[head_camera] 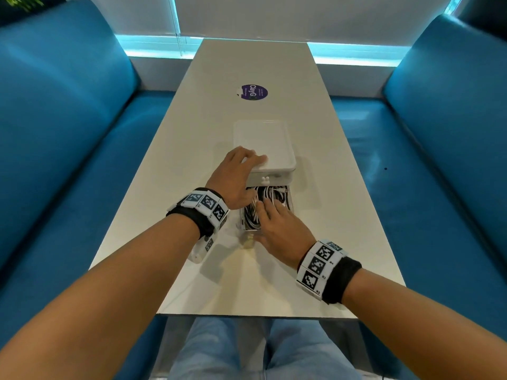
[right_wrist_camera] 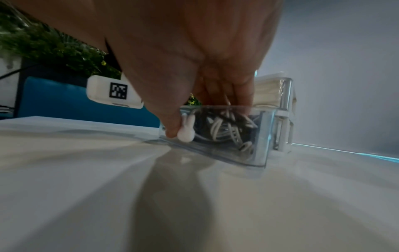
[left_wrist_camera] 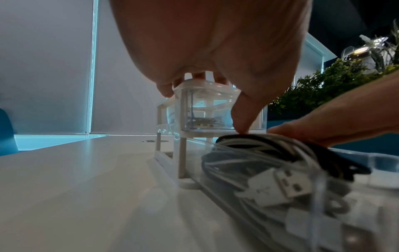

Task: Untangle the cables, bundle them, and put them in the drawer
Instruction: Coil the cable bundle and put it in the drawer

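Your left hand [head_camera: 236, 171] is lying flat on one drawer unit [head_camera: 270, 149]; your right hand [head_camera: 277, 226], fingers straight, is pressing the black and white cables [head_camera: 270, 194] into its one pulled-out drawer [right_wrist_camera: 248, 150], thumb touching the knob [right_wrist_camera: 186, 132].

Both bare arms reach forward, each with a black band and white blocks with black square patterns at the wrist. The left hand [head_camera: 237, 171] lies flat with straight fingers [head_camera: 253, 157] spread on the top of the white plastic drawer box [head_camera: 263, 138]; its thumb [left_wrist_camera: 244, 117] points down and touches the black and white cables [left_wrist_camera: 270, 153]. The right hand [head_camera: 282, 229] lies palm down over the clear pulled-out drawer [right_wrist_camera: 262, 136], fingers pressing the cables, thumb [right_wrist_camera: 170, 126] beside the small white rabbit-shaped knob [right_wrist_camera: 186, 132].
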A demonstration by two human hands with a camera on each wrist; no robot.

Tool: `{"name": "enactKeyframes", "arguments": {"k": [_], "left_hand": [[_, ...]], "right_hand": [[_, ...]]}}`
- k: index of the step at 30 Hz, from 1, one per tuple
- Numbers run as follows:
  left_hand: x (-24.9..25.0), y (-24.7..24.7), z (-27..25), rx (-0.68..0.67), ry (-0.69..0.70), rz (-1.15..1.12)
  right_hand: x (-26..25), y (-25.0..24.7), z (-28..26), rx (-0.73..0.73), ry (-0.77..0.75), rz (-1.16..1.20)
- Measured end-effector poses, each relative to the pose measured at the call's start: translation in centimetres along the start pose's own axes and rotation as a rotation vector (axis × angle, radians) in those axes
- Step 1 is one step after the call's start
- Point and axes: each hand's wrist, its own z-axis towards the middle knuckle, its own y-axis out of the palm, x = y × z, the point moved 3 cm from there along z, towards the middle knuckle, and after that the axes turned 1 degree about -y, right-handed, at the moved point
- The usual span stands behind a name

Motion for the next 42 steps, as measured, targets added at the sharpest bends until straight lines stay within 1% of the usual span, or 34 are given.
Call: {"name": "enactKeyframes", "arguments": {"k": [2, 5, 8, 11, 12, 13, 15, 20, 24, 28, 30, 31, 32, 34, 38, 39, 40, 41, 42], "left_hand": [[0.1, 0.1, 0.1, 0.011, 0.002, -0.009], [-0.1, 0.0, 0.2, -0.028, -0.023, 0.001], [-0.3, 0.0, 0.3, -0.041, -0.035, 0.011], [-0.2, 0.0, 0.3, -0.041, -0.022, 0.003], [-0.2, 0.0, 0.3, -0.041, -0.022, 0.000], [-0.2, 0.0, 0.2, -0.043, -0.025, 0.000], [-0.3, 0.0, 0.2, -0.046, -0.024, 0.002], [-0.1, 0.3, -0.4, -0.006, -0.007, -0.049], [-0.3, 0.0, 0.0, -0.056, -0.021, -0.027], [-0.3, 0.0, 0.2, -0.045, -0.007, -0.012], [-0.5, 0.1, 0.2, -0.036, 0.000, -0.018], [-0.5, 0.2, 0.2, -0.032, 0.001, -0.027], [-0.4, 0.2, 0.2, -0.029, -0.001, -0.035], [-0.2, 0.1, 0.1, -0.039, -0.014, -0.051], [0.0, -0.3, 0.0, -0.121, -0.043, -0.044], [0.0, -0.3, 0.0, -0.128, -0.042, -0.027], [0.1, -0.3, 0.0, -0.120, -0.034, -0.010], [0.2, -0.2, -0.1, -0.099, -0.022, 0.002], [0.2, -0.1, -0.1, -0.075, -0.007, 0.007]], "right_hand": [[0.3, 0.1, 0.5, -0.048, 0.001, -0.012], [0.3, 0.4, 1.3, -0.077, -0.014, -0.007], [0.1, 0.3, 1.3, -0.026, 0.004, 0.041], [0.3, -0.6, 1.0, 0.058, 0.102, 0.067], [0.3, -0.7, 1.0, 0.077, 0.107, 0.089], [0.2, -0.5, 0.9, 0.069, 0.098, 0.122], [0.2, 0.0, 0.7, -0.008, 0.089, 0.181], [0.6, -0.3, 1.9, -0.032, 0.070, 0.099], [0.4, -1.2, 3.3, 0.003, 0.095, 0.119], [0.2, -2.4, 1.0, 0.107, 0.092, 0.045], [0.2, -2.8, 0.1, 0.050, 0.101, 0.061], [0.3, -2.8, 0.1, -0.008, 0.102, 0.064], [0.5, -2.7, 0.4, -0.036, 0.101, 0.066], [1.2, -3.0, 1.4, -0.044, 0.110, 0.065], [2.2, -3.1, 3.4, -0.080, 0.117, 0.071], [2.2, -2.9, 3.5, -0.060, 0.117, 0.074], [2.3, -2.9, 3.3, -0.004, 0.113, 0.059], [2.3, -2.9, 3.1, 0.084, 0.101, 0.038], [2.5, -2.9, 2.7, 0.183, 0.121, 0.031]]}}
